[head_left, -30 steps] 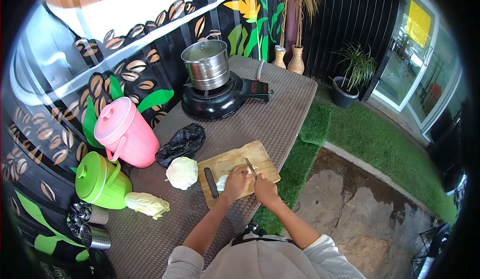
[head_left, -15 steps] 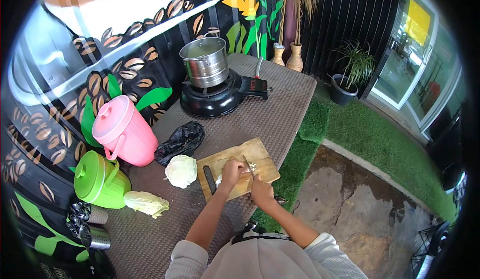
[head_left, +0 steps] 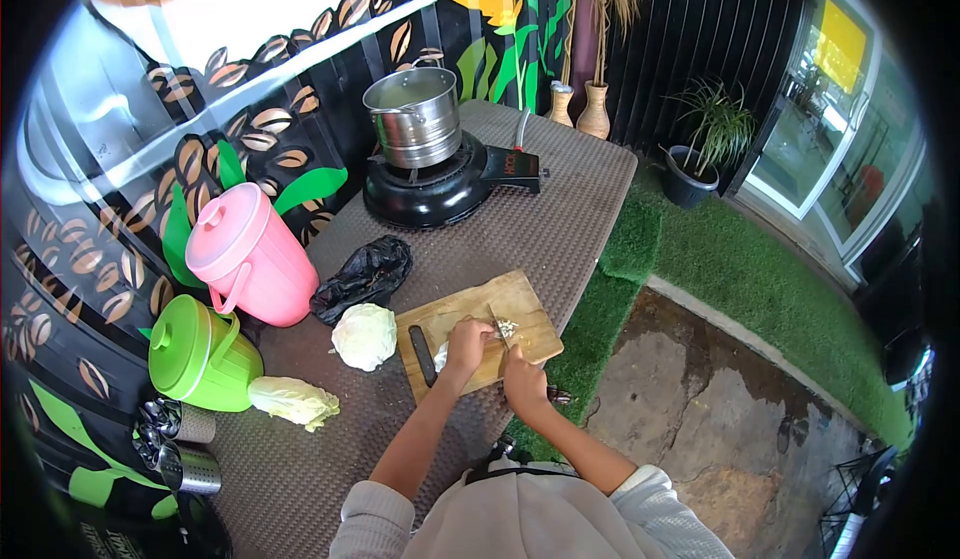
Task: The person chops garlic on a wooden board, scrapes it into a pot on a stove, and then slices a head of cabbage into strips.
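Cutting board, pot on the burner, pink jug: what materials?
Rectangular tan cutting board: wood or bamboo, matte, warm uneven tone. Cylindrical silver pot: metal, probably stainless steel, brushed shine with reflections. Pink lidded jug: likely moulded plastic, smooth, uniform colour, soft sheen.

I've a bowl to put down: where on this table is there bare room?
Bare mat lies between the stove and the cutting board, out to the table's right edge, and on the near side between the loose cabbage leaves and the left forearm. Crowded: the wall side, with pink jug, green jug, black bag and cabbage head.
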The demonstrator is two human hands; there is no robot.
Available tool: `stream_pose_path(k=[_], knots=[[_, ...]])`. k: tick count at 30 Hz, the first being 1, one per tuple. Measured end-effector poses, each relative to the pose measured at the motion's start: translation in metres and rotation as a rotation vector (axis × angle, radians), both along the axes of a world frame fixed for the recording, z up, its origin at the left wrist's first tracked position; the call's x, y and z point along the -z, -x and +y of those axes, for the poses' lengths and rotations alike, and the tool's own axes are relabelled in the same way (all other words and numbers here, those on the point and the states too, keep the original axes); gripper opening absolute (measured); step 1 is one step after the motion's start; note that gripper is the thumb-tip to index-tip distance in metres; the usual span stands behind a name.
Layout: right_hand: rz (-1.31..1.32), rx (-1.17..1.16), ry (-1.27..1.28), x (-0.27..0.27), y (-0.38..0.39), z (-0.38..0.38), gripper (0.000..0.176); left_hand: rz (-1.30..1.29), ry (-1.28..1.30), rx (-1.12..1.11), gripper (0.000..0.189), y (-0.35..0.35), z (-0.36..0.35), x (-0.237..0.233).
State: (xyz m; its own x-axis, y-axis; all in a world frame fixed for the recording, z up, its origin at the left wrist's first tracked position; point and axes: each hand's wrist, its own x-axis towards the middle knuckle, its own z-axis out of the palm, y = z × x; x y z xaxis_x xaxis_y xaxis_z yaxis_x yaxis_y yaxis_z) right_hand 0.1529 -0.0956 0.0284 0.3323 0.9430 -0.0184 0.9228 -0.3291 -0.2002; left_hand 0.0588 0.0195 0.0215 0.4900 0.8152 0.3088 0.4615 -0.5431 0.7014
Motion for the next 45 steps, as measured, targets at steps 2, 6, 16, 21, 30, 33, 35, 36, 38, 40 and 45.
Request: stream_pose_path(k=[2, 6, 16, 21, 30, 33, 35, 36, 38, 40, 45], knots=[[0.044, -0.039, -0.036, -0.007, -0.005, 0.008, 0.022, 0.04, -0.011, 0.006, 0.01, 0.001, 0.003, 0.004], [0.034, -0.106, -0.095, -0.014, -0.01, 0.012, 0.025, 0.038, 0.015, 0.006, 0.009, 0.0, 0.005, 0.0], [0.068, -0.015, -0.041, -0.001, -0.004, 0.02, 0.032, 0.099, -0.017, 0.055, 0.007, 0.002, 0.005, -0.004], [0.079, 0.023, -0.106, -0.004, 0.01, 0.005, 0.028, 0.171, -0.06, 0.05, 0.009, 0.003, 0.004, -0.007], [0.09, -0.087, -0.108, -0.015, -0.006, 0.013, 0.029, 0.063, 0.1, -0.002, 0.01, 0.002, 0.011, -0.004], [-0.105, -0.053, -0.097, -0.007, 0.011, 0.002, 0.027, 0.069, 0.078, 0.003, 0.011, 0.003, 0.011, -0.005], [-0.156, 0.009, -0.046, 0.008, 0.017, 0.005, 0.028, 0.069, 0.088, 0.035, 0.013, 0.004, 0.01, -0.004], [-0.155, 0.007, -0.046, 0.009, 0.014, 0.01, 0.028, 0.07, 0.089, 0.033, 0.013, 0.004, 0.009, -0.005], [0.046, -0.004, -0.038, 0.005, 0.004, 0.021, 0.028, 0.017, -0.058, 0.058, 0.014, 0.006, 0.006, -0.006], [0.053, -0.055, -0.098, -0.002, -0.005, 0.02, 0.028, -0.013, -0.11, 0.077, 0.012, 0.008, 0.007, 0.004], [-0.047, -0.078, -0.1, -0.005, 0.011, 0.007, 0.028, 0.019, 0.067, 0.033, 0.008, 0.008, 0.006, -0.004]])
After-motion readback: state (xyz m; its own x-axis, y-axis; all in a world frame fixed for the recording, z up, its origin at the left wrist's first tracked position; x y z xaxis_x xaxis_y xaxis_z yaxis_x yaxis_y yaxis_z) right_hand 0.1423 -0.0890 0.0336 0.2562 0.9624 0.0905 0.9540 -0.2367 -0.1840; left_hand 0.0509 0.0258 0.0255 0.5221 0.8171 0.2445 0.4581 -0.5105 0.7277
